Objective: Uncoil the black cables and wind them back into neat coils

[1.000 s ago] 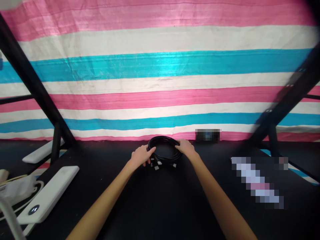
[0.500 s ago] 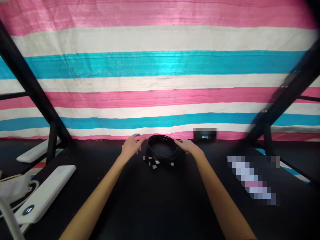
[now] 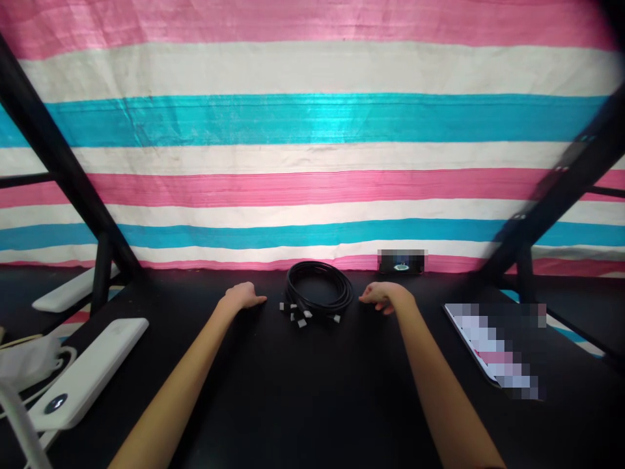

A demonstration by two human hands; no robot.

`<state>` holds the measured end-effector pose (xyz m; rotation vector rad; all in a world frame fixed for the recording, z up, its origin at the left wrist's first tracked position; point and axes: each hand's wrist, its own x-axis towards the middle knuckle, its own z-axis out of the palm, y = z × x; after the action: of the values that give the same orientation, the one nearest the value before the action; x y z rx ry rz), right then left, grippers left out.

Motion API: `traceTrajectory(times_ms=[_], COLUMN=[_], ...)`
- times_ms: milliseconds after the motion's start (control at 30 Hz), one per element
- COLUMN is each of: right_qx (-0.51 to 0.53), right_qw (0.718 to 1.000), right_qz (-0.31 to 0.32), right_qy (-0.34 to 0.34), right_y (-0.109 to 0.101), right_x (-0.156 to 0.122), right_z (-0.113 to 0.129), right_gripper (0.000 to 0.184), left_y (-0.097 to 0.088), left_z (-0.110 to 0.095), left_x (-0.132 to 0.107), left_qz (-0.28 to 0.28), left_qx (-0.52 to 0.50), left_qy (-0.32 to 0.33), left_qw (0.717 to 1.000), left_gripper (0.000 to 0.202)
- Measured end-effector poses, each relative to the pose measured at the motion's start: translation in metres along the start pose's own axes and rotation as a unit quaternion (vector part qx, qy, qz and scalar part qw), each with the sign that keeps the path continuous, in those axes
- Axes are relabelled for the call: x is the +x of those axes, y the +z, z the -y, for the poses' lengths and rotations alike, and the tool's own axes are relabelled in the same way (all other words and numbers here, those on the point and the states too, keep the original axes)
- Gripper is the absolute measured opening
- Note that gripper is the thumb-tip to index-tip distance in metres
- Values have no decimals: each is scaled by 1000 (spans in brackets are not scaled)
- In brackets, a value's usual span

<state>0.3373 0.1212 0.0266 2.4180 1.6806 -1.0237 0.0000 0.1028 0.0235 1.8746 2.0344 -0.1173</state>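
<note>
A coiled black cable (image 3: pixel 319 305) lies on the black table, with several pale connector ends fanned out along its near side. My left hand (image 3: pixel 243 295) rests on the tabletop left of the coil, apart from it; its fingers are curled in and the thumb points toward the coil, with nothing seen in it. To the right of the coil is my right hand (image 3: pixel 385 296), also not touching it. Its fingers are bent loosely and stand apart, and nothing shows between them.
A white power bank (image 3: pixel 92 371) with a small round display lies at the left, beside a white charger (image 3: pixel 29 361) and its cord. At the right is a partly pixelated phone-like slab (image 3: pixel 476 345). A small dark object (image 3: pixel 401 264) stands near the striped sheet (image 3: pixel 312 117); black frame bars (image 3: pixel 53 143) flank the table.
Both hands have drawn away from the coil, the left one leftward and the right one to the right. The left fingers have curled in. The cable stays where it was.
</note>
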Motion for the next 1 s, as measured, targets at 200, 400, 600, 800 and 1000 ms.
traceTrajectory(times_ms=[200,400,600,800,1000], right_qx=[54,83,81,82,74], right_qw=[999,996,996,996,997], right_qz=[9,26,25,22,16], right_qy=[5,-12,-15,-15,-15], right_y=[8,6,7,7,8], right_x=[12,19,21,20,19], right_z=[-9,-16,-17,-17,-15], right_gripper=[14,18,24,22,23], left_y=[1,11,13,13,13], left_z=[-3,-8,-9,-8,-5], left_x=[-5,-3,-4,-3,0], left_qz=[4,-3,-9,-8,2], left_qx=[44,70,79,82,78], left_qy=[12,9,6,5,16], left_qw=[999,998,997,997,997], left_gripper=[42,51,50,50,50])
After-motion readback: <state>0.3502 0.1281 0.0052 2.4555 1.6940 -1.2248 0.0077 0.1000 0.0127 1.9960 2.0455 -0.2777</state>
